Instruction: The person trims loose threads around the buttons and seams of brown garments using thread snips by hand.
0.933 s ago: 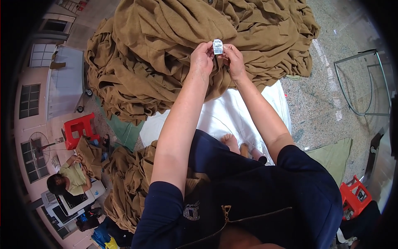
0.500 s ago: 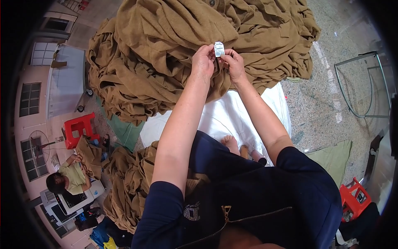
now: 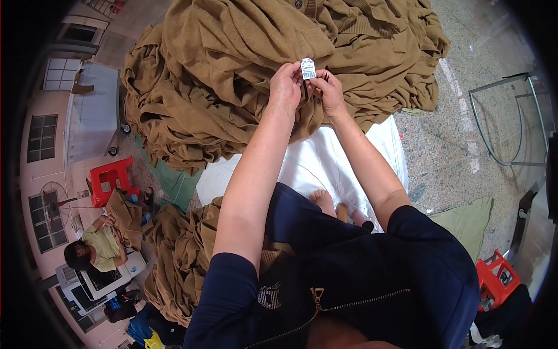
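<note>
Between my two hands is a small white tag (image 3: pixel 308 68) with a barcode, held up over a big heap of brown knitted garments (image 3: pixel 232 75). My left hand (image 3: pixel 286 85) pinches the tag's left edge between thumb and fingers. From the other side, my right hand (image 3: pixel 330 92) has its fingers closed at the tag's lower right corner. Ribbed edges and a button show among the folds at the top of the heap. Whether the tag is attached to a garment is hidden.
White sheeting (image 3: pixel 314 160) lies under the heap, by my bare foot. More brown garments (image 3: pixel 174 256) are piled at my left. Further left, a person (image 3: pixel 102 247) handles brown cloth near a red stool (image 3: pixel 113 181). A metal frame (image 3: pixel 511 119) and another red stool (image 3: pixel 496 280) stand at right.
The tag has shifted very slightly to the right and its face is turned a little more square to view. Both hands keep nearly the same place and hold.
</note>
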### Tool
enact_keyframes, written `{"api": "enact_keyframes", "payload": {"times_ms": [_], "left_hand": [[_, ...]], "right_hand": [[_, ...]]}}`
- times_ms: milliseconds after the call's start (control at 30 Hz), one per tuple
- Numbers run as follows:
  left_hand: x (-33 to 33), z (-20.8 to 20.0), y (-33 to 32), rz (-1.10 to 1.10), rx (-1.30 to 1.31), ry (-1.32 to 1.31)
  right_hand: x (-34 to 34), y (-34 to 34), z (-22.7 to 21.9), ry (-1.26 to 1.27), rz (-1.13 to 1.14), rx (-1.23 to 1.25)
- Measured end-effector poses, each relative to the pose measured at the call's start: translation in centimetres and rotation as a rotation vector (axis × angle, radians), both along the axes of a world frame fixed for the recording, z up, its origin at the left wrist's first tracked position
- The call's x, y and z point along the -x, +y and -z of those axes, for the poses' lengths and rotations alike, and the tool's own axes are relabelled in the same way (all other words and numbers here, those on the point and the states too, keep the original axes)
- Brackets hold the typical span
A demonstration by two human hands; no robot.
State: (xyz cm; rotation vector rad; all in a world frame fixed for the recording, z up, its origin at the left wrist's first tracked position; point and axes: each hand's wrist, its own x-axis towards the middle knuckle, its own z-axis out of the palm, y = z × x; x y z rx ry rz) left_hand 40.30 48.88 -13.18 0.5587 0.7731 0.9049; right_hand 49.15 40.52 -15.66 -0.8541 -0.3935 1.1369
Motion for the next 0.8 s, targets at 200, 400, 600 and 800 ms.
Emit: {"api": "enact_keyframes", "payload": {"times_ms": [200, 400, 600, 800], "left_hand": [[-0.4, -0.8, -0.6, -0.018, 0.030, 0.016], [-0.3, -0.9, -0.6, -0.026, 0.008, 0.018], [0.0, -0.7, -0.5, -0.001, -0.024, 0.019], [-0.2, -0.9, -0.6, -0.008, -0.023, 0.028]], "right_hand": [[0.2, -0.3, 0.2, 0.019, 0.000, 0.009], [-0.2, 0.0, 0.3, -0.007, 0.077, -0.021], [-0.3, 1.0, -1.9, -0.060, 0.136, -0.094], [-1.0, 1.7, -2.1, -0.026, 0.085, -0.069]]}}
